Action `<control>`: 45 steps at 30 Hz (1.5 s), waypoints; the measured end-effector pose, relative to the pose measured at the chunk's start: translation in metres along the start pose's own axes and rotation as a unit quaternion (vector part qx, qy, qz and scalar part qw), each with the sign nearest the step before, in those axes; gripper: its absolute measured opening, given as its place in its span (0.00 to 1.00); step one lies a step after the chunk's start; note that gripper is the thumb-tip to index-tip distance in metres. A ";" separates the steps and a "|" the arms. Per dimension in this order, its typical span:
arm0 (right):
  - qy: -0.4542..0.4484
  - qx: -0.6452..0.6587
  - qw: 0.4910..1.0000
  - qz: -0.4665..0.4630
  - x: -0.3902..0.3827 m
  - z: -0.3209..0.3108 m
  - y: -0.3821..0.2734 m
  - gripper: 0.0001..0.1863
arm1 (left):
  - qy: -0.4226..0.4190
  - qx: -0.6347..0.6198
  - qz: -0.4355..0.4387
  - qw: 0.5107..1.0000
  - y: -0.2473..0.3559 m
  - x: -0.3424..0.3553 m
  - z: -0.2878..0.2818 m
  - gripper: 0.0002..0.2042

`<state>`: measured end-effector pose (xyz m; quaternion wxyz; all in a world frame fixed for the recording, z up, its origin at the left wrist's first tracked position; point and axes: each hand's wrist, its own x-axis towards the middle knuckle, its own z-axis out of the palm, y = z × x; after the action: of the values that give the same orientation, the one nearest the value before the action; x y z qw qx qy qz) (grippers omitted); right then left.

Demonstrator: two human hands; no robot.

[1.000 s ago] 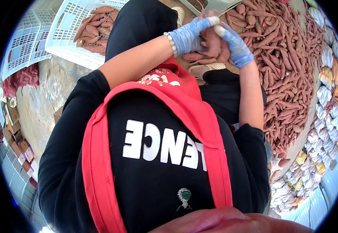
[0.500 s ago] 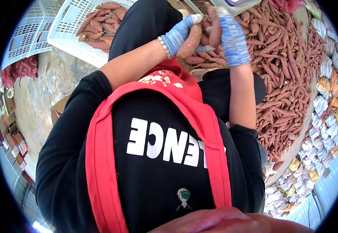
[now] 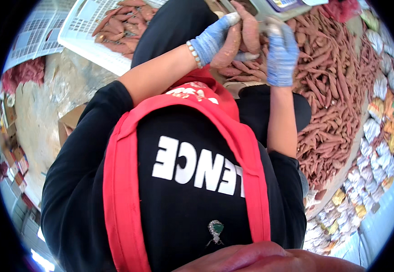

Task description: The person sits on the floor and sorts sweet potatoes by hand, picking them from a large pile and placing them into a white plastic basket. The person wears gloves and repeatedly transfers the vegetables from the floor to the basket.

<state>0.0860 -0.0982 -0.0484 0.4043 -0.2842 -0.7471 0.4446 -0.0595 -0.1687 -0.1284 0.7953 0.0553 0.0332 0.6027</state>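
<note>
We see the left hand (image 3: 210,41), in a blue knitted glove with whitish fingertips, curled around a plump, reddish-brown sweet potato (image 3: 228,49); a longer, curved, pinkish sweet potato (image 3: 250,34) stands alongside it on the inner side, gathered into the same grasp, with one gloved finger showing just below; a band of pale beads (image 3: 193,53) circles this wrist. We see the right hand (image 3: 281,56), in a matching blue glove, raised just beside the longer root with its fingers partly bent; its tips are blurred, so we cannot tell whether they pinch anything; the two hands are apart, with the roots between them.

Under the hands we find a few loose, dusky-pink sweet potatoes (image 3: 242,70); to the right of the right hand spreads a broad heap of slender, reddish sweet potatoes (image 3: 330,97), and past it a bank of white and orange sacks (image 3: 378,152); to the left of the left hand we have a white, perforated plastic crate (image 3: 86,47), holding more reddish sweet potatoes (image 3: 127,27).
</note>
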 end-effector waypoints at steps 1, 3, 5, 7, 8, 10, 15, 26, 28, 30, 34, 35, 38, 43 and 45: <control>0.031 0.006 1.000 -0.003 0.002 -0.005 -0.001 0.10 | 0.061 0.066 0.023 0.996 0.002 -0.006 0.022 0.24; 0.077 0.038 0.996 0.014 0.004 -0.009 -0.006 0.11 | 0.035 0.081 0.039 0.995 0.015 -0.021 0.054 0.25; 0.085 0.108 0.985 0.107 0.005 -0.015 -0.007 0.13 | -0.006 0.427 0.156 0.891 0.033 -0.041 0.069 0.28; 0.097 0.107 0.983 0.114 0.006 -0.014 0.000 0.13 | 0.075 0.659 0.264 0.700 0.053 -0.071 0.091 0.31; 0.098 0.099 0.982 0.128 0.006 -0.014 0.003 0.13 | 0.139 0.623 0.258 0.725 0.066 -0.094 0.100 0.35; 0.081 0.089 0.984 0.135 0.005 -0.012 0.017 0.13 | 0.320 0.419 0.237 0.816 0.085 -0.148 0.116 0.43; 0.000 0.053 0.989 0.140 0.001 -0.005 0.051 0.11 | 0.694 0.150 0.309 0.633 0.086 -0.326 0.124 0.59; -0.172 -0.122 0.977 0.026 -0.021 0.026 0.098 0.09 | 0.777 -0.058 0.073 0.622 -0.144 -0.544 0.107 0.29; -0.202 -0.180 0.961 -0.050 -0.021 0.024 0.108 0.09 | 0.757 -0.062 0.001 0.651 -0.157 -0.531 0.106 0.23; -0.203 -0.194 0.957 -0.077 -0.022 0.019 0.114 0.10 | 0.742 -0.046 -0.061 0.666 -0.153 -0.513 0.102 0.18; -0.112 -0.253 0.956 -0.100 -0.007 0.002 0.093 0.10 | 0.746 0.033 -0.102 0.657 -0.092 -0.462 0.090 0.07; -0.042 -0.239 0.968 -0.064 -0.004 -0.012 0.091 0.10 | 0.747 0.086 -0.097 0.652 -0.065 -0.450 0.085 0.04; 0.147 -0.116 0.980 0.068 -0.001 -0.053 0.089 0.12 | 0.673 0.403 -0.061 0.616 0.023 -0.448 0.061 0.09; 0.239 -0.125 0.928 0.257 -0.028 -0.132 0.148 0.17 | 0.431 0.732 0.074 0.523 0.080 -0.237 0.134 0.09; 0.209 -0.247 0.898 0.298 -0.050 -0.150 0.184 0.20 | 0.329 0.763 0.079 0.551 0.070 -0.158 0.146 0.09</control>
<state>0.2521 0.0093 -0.1886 0.3166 -0.6706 -0.6118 0.2753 -0.1516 -0.3090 0.0229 0.3376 0.4411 0.7357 0.3876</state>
